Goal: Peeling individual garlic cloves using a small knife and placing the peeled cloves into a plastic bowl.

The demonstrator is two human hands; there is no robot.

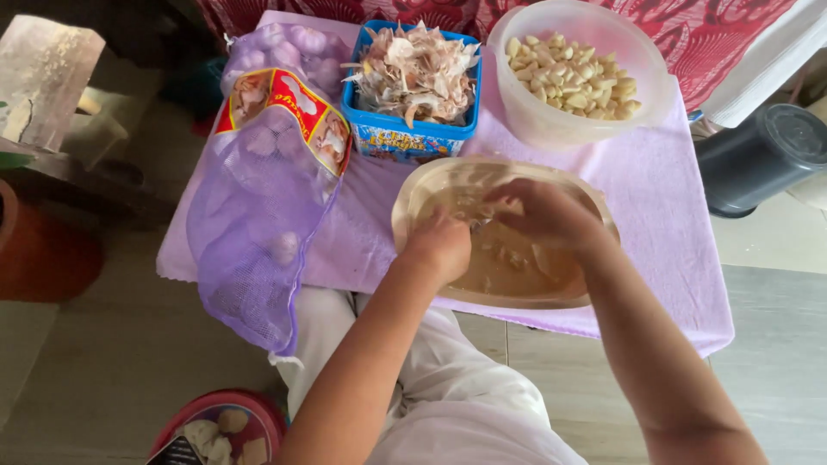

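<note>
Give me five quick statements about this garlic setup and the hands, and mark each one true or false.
1. Both hands, the left hand and the right hand, are over the oval basin of cloudy water. True.
2. The round white bowl holds dry papery skins. False: it holds peeled cloves; the skins fill the blue tub.
3. The purple mesh bag lies to the left of the basin. True.
4. The cloth under the containers is green. False: it is pale purple.
5. The mesh bag is empty. False: garlic bulbs show inside it.
</note>
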